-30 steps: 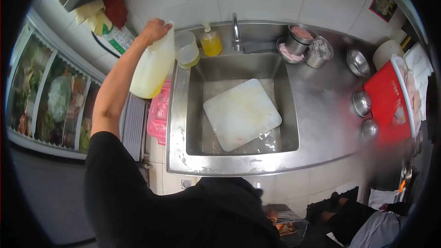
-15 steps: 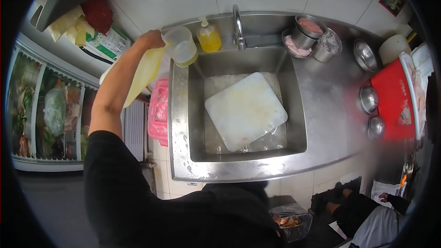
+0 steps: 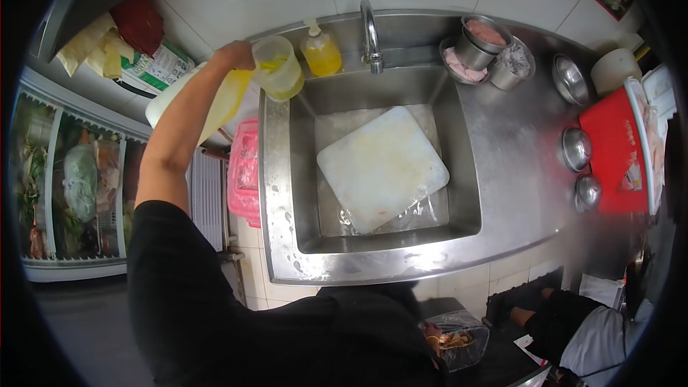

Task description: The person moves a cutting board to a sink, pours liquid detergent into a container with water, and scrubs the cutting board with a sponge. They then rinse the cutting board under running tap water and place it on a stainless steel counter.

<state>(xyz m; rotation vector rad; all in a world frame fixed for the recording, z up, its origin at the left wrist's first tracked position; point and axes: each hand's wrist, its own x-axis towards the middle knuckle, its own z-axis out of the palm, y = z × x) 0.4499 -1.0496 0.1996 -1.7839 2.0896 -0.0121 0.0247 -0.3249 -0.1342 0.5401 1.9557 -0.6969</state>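
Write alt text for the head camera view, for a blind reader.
A left hand tips a large jug of yellow liquid toward a translucent tub beside a steel sink; a white board lies askew in the sink.

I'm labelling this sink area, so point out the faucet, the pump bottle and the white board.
Faucet [image 3: 371, 38]: head view, on its spout.
Pump bottle [image 3: 322, 57]: head view, on its body.
White board [image 3: 383, 168]: head view, on its upper face.
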